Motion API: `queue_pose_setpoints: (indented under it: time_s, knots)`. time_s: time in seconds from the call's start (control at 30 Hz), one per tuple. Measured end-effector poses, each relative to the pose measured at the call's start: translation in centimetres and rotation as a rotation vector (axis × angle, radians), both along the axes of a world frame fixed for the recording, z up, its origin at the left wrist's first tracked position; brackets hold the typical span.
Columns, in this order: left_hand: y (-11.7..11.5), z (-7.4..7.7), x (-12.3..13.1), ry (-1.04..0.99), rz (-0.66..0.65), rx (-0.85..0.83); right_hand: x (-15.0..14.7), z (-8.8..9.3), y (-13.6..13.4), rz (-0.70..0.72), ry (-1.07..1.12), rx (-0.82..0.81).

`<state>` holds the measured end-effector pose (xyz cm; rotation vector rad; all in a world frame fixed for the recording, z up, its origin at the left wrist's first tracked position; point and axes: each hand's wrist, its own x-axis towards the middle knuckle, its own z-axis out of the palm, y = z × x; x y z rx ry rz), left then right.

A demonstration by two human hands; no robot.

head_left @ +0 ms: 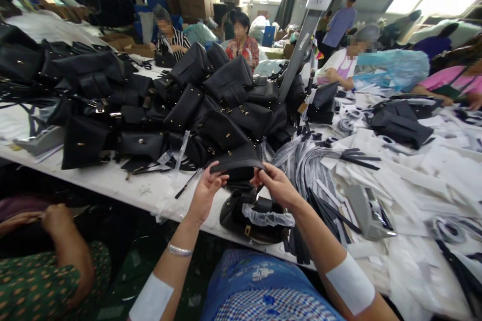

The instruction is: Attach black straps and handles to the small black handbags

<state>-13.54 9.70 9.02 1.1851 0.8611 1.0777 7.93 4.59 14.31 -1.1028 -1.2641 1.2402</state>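
A black strap (241, 163) is held up in a shallow arch between the two hands, above the near edge of the white surface (128, 188) and just in front of a pile of black bags (184, 108). The strap's right end is pinched between the thumb and fingers of the right hand (276, 183). Its left end is met by the curled fingers of the left hand (209, 185), though whether it is gripped there or only supported cannot be told. The hands are kept apart by the strap's length. Below them, nearest the right hand, an open black bag (233, 213) is set at the surface's edge, its handle wrapped in clear plastic (269, 217). A bundle of plastic-wrapped strips (307, 160) is spread to the right of the hands, and beyond it a grey tape dispenser (367, 213) is surrounded by white sheets (408, 185). A silver bracelet (179, 250) is worn on the left wrist, and a white patch is carried on each forearm. At the far left, a co-worker's hand (58, 218) and a dotted green sleeve (37, 278) are seen; other people are seated across the surface.
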Motion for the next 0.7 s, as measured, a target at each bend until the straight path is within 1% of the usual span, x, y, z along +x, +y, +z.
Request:
queue_pose_setpoints:
  time_s: [0.07, 0.1, 0.17, 0.2, 0.27, 0.3, 0.33, 0.37, 0.4, 0.47, 0.53, 0.57, 0.63, 0.7]
  knots:
    - [-0.6, -1.8, 0.2, 0.256, -0.182, 0.068, 0.9, 0.1, 0.0, -0.079, 0.013, 0.040]
    - [-0.8, -2.8, 0.3, 0.397, -0.258, 0.106, 1.4, 0.2, 0.0, -0.101, -0.020, 0.055]
    - [-1.2, -4.3, 0.5, 0.585, -0.361, 0.178, 2.7, 0.6, -0.3, -0.151, -0.181, 0.076]
    - [-1.3, -4.9, 0.6, 0.621, -0.385, 0.204, 3.4, 1.0, -0.6, -0.189, -0.306, 0.076]
    - [-1.2, -5.4, 0.8, 0.622, -0.383, 0.223, 4.8, 1.9, -1.4, -0.307, -0.566, 0.056]
    - [-1.0, -5.6, 0.8, 0.609, -0.367, 0.214, 5.5, 2.5, -2.0, -0.375, -0.646, 0.040]
    - [-0.9, -5.6, 0.8, 0.598, -0.347, 0.200, 6.2, 3.0, -2.6, -0.436, -0.663, 0.020]
    - [-0.8, -5.7, 0.7, 0.582, -0.333, 0.179, 6.9, 3.5, -3.2, -0.482, -0.610, -0.001]
    - [-0.8, -5.7, 0.7, 0.553, -0.325, 0.146, 7.6, 4.0, -3.8, -0.506, -0.491, -0.018]
    - [-1.0, -6.1, 0.5, 0.460, -0.318, 0.044, 8.8, 4.5, -4.8, -0.490, -0.156, -0.030]
    - [-1.4, -6.6, 0.6, 0.334, -0.303, -0.080, 9.7, 4.4, -5.2, -0.481, 0.158, 0.016]
    - [-1.7, -6.8, 0.7, 0.280, -0.294, -0.129, 9.9, 4.2, -5.2, -0.498, 0.274, 0.053]
    - [-2.1, -7.2, 1.1, 0.233, -0.287, -0.157, 10.2, 3.5, -4.9, -0.564, 0.404, 0.119]
    - [-2.3, -7.3, 1.6, 0.242, -0.297, -0.122, 10.1, 3.0, -4.5, -0.633, 0.405, 0.179]
